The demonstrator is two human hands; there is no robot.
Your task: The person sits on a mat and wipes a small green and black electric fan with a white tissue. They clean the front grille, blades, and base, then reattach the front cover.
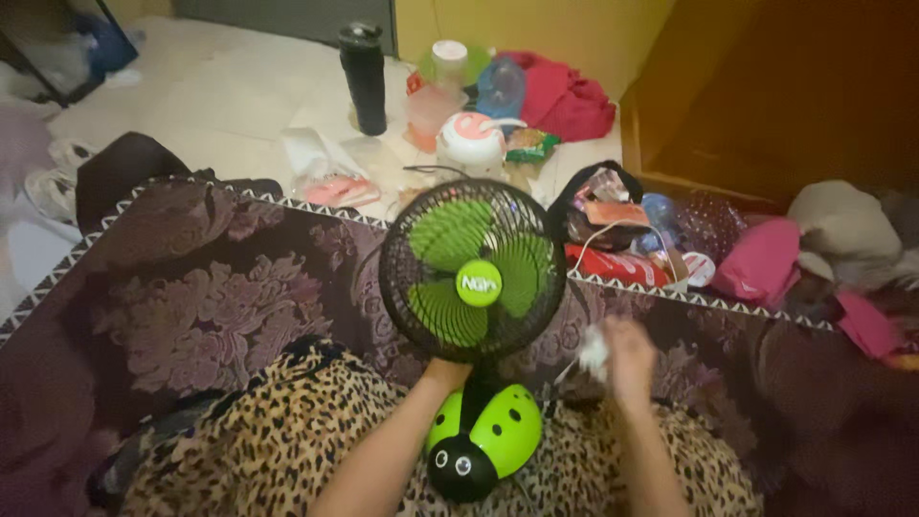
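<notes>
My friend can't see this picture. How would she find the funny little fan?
Look at the big purple flowered rug, then the leopard-print cloth at its near edge. The fan stands there, the left hand gripping under its black cage. Nothing else has green blades and a green ladybird-shaped base with black spots.

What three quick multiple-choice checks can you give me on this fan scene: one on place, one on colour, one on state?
1. Where is the left hand?
A. at the neck under the fan cage
B. on the black bottle
C. flat on the rug

2. What colour are the fan blades?
A. red
B. green
C. white

3. What is the right hand doing?
A. lying open and bare
B. gripping the bottle
C. closed on a small white wad

Answers:
1 A: the hand meets the fan just below its black cage.
2 B: green blades show through the grille.
3 C: the white wad sticks out of the blurred hand.
</notes>
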